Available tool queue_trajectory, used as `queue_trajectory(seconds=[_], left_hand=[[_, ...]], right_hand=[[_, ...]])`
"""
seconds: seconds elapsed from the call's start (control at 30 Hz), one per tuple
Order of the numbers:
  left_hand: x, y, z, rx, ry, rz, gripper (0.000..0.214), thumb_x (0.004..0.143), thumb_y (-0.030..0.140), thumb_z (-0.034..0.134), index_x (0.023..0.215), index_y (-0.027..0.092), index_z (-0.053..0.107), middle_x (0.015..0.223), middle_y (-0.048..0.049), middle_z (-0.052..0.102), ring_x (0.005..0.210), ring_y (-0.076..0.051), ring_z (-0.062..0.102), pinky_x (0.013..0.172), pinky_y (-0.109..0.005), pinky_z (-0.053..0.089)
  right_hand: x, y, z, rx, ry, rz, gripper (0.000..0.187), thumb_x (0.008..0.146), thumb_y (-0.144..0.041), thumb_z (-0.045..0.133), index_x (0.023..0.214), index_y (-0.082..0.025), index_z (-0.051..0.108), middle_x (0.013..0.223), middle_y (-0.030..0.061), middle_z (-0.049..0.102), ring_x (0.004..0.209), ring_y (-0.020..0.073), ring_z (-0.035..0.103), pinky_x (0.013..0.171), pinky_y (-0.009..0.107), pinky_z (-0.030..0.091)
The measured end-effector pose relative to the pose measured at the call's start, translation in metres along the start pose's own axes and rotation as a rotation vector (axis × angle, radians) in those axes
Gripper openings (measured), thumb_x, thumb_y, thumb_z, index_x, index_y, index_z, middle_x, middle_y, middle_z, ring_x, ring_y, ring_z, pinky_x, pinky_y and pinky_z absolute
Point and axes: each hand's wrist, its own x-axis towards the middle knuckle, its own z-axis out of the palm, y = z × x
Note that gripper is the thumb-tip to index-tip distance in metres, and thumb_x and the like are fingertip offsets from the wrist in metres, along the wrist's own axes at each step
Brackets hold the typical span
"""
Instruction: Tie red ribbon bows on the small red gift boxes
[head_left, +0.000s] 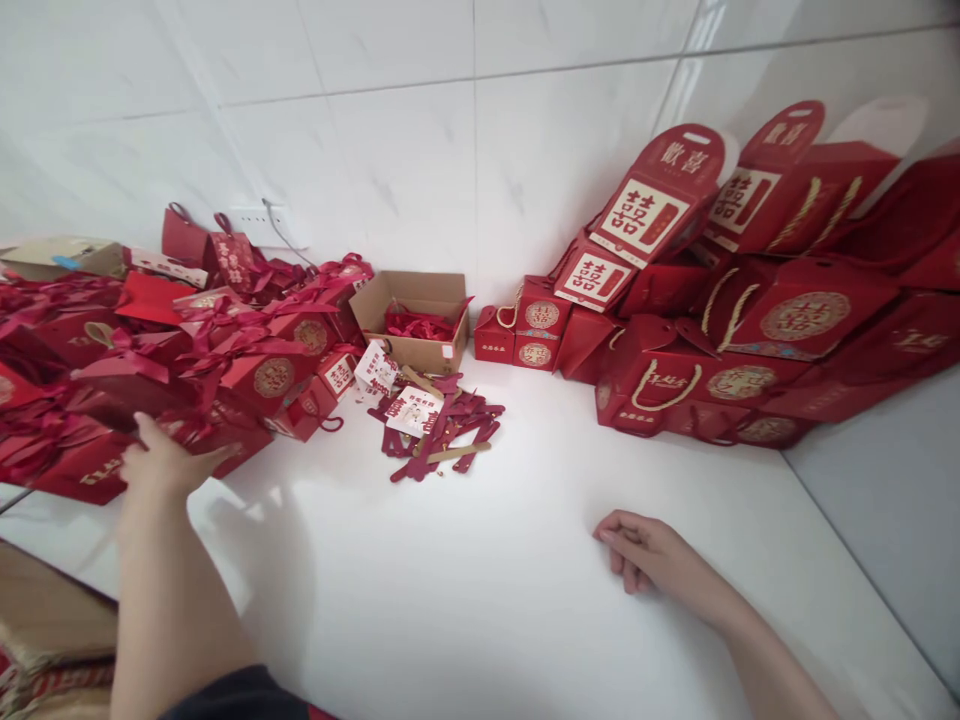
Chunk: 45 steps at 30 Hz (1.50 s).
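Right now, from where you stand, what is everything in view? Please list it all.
Ribboned gift bags: many, red and gold, heaped on the left.
Gift boxes: many, red and gold, piled against the wall on the right.
Cardboard box: one, brown, open, between the piles.
Ribbons: a bunch, red, inside the cardboard box.
Paper strips: many, dark red, loose on the table.
Tags: two, white, among the strips.
Wall socket: one, white, above the left heap.
Table: one, white, beneath everything.
Left hand: one, bare, touching the left heap.
Right hand: one, bare, over the table.

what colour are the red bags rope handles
Gold rope handles, clearest in the head view.
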Motion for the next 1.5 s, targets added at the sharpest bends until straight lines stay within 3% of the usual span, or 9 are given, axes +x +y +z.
queue_trajectory(seconds=[0.13, 0.33, 0.53, 0.7, 0.8, 1.0, 1.17, 1.33, 1.5], left_hand=[[-0.045, 0.057, 0.009, 0.164, 0.306, 0.131, 0.064, 0.073, 0.057, 0.061, 0.119, 0.013, 0.055, 0.125, -0.0204, 0.049, 0.118, -0.043, 0.045, 0.091, -0.058, 0.040], [-0.102, 0.148, 0.059, 0.032, 0.019, 0.575, 0.034, 0.087, 0.049, 0.049, 0.083, 0.020, 0.065, 0.085, -0.0035, 0.065, 0.076, -0.020, 0.060, 0.072, -0.029, 0.044], [-0.044, 0.193, 0.098, -0.052, -0.118, 0.725, 0.028, 0.086, 0.031, 0.047, 0.100, 0.017, 0.067, 0.103, -0.0079, 0.065, 0.088, -0.020, 0.061, 0.086, -0.029, 0.045], [0.011, 0.238, 0.119, 0.095, -0.061, 0.575, 0.054, 0.081, 0.029, 0.053, 0.133, 0.014, 0.047, 0.130, -0.0158, 0.055, 0.123, -0.032, 0.045, 0.102, -0.047, 0.035], [0.030, 0.252, 0.125, 0.209, -0.166, 0.551, 0.046, 0.074, 0.023, 0.059, 0.119, 0.015, 0.061, 0.127, -0.0183, 0.058, 0.122, -0.036, 0.046, 0.100, -0.053, 0.033], [0.035, 0.261, 0.085, 0.165, -0.217, 0.504, 0.030, 0.072, 0.042, 0.067, 0.079, 0.013, 0.071, 0.086, -0.0129, 0.070, 0.099, -0.033, 0.059, 0.086, -0.041, 0.040], [-0.013, 0.279, 0.036, -0.553, -0.507, 0.475, 0.042, 0.078, 0.052, 0.064, 0.092, 0.012, 0.064, 0.076, -0.0003, 0.062, 0.068, -0.011, 0.056, 0.067, -0.023, 0.044], [-0.080, 0.299, 0.011, -1.058, -0.755, 0.484, 0.035, 0.089, 0.041, 0.055, 0.071, 0.012, 0.057, 0.046, 0.0068, 0.035, 0.042, -0.003, 0.029, 0.043, -0.018, 0.021], [-0.137, 0.307, 0.005, -0.998, -1.059, 0.535, 0.032, 0.087, 0.041, 0.056, 0.074, 0.012, 0.065, 0.046, 0.0028, 0.045, 0.040, -0.004, 0.034, 0.039, -0.018, 0.016]], right_hand=[[0.000, -0.002, 0.001, 0.004, 0.021, -0.015, 0.038, 0.087, -0.054, 0.048, 0.092, -0.017, 0.058, 0.067, -0.0017, 0.059, 0.050, 0.0107, 0.057, 0.048, 0.023, 0.039], [0.001, -0.002, 0.002, -0.017, 0.059, -0.021, 0.039, 0.087, -0.054, 0.049, 0.091, -0.017, 0.058, 0.066, -0.0017, 0.059, 0.050, 0.0106, 0.058, 0.048, 0.023, 0.040], [0.000, -0.004, 0.003, -0.012, 0.063, -0.038, 0.038, 0.087, -0.053, 0.048, 0.090, -0.016, 0.058, 0.067, -0.0018, 0.059, 0.049, 0.0103, 0.058, 0.047, 0.022, 0.039], [0.003, -0.003, 0.003, 0.028, 0.064, -0.039, 0.035, 0.088, -0.050, 0.048, 0.089, -0.016, 0.057, 0.065, -0.0021, 0.058, 0.047, 0.0097, 0.057, 0.045, 0.021, 0.039], [0.006, -0.003, 0.003, 0.037, 0.065, -0.038, 0.034, 0.088, -0.048, 0.048, 0.088, -0.015, 0.056, 0.064, -0.0021, 0.058, 0.046, 0.0098, 0.057, 0.044, 0.021, 0.038], [0.007, -0.004, 0.003, 0.027, 0.060, -0.031, 0.031, 0.089, -0.045, 0.046, 0.089, -0.016, 0.057, 0.064, -0.0018, 0.059, 0.046, 0.0100, 0.058, 0.044, 0.020, 0.038], [0.004, -0.018, 0.000, -0.079, -0.009, -0.008, 0.024, 0.089, -0.037, 0.045, 0.087, -0.018, 0.058, 0.068, -0.0007, 0.061, 0.051, 0.0107, 0.059, 0.049, 0.022, 0.042], [-0.001, -0.083, 0.000, -0.365, -0.020, -0.239, 0.016, 0.087, -0.025, 0.050, 0.084, -0.020, 0.065, 0.073, 0.0001, 0.067, 0.067, 0.0138, 0.061, 0.062, 0.025, 0.044], [0.000, -0.155, 0.003, -0.171, 0.272, -0.595, 0.022, 0.093, -0.038, 0.048, 0.101, -0.023, 0.063, 0.108, 0.0029, 0.067, 0.100, 0.0167, 0.059, 0.089, 0.031, 0.042]])
